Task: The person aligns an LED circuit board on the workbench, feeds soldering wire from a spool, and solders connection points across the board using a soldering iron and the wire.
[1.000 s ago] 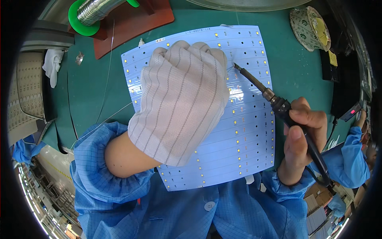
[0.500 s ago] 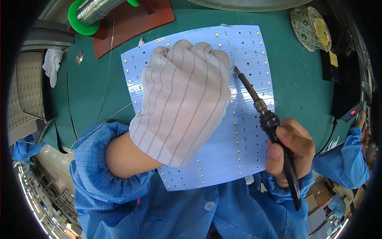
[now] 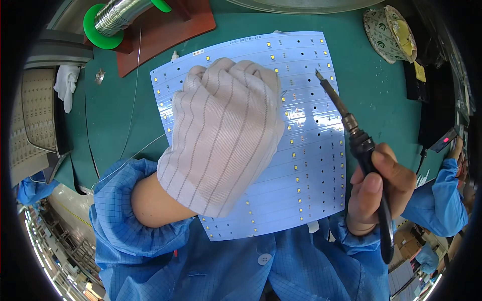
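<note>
A large white LED circuit board (image 3: 271,200) with rows of small yellow LEDs lies in front of me. My left hand (image 3: 226,130), in a white striped glove, is curled closed over the board's upper middle. Thin solder wire (image 3: 145,145) runs in under the glove from the left; the fingertips gripping it are hidden. My bare right hand (image 3: 379,188) is wrapped round the black handle of a soldering iron (image 3: 361,143). The iron's tip is over the board's upper right, apart from the glove; whether it touches the board I cannot tell.
A green-ended solder spool (image 3: 108,22) sits on a reddish-brown stand (image 3: 170,37) on the green mat (image 3: 381,115). A round patterned holder with a yellow sponge (image 3: 404,40) is at the far right. A white cloth (image 3: 67,85) hangs at left. Another person's blue sleeve (image 3: 437,203) shows at right.
The soldering iron has moved right, its tip away from the left hand's fingers. My gloved left hand has shifted slightly left and nearer to me. The board has moved a little left.
</note>
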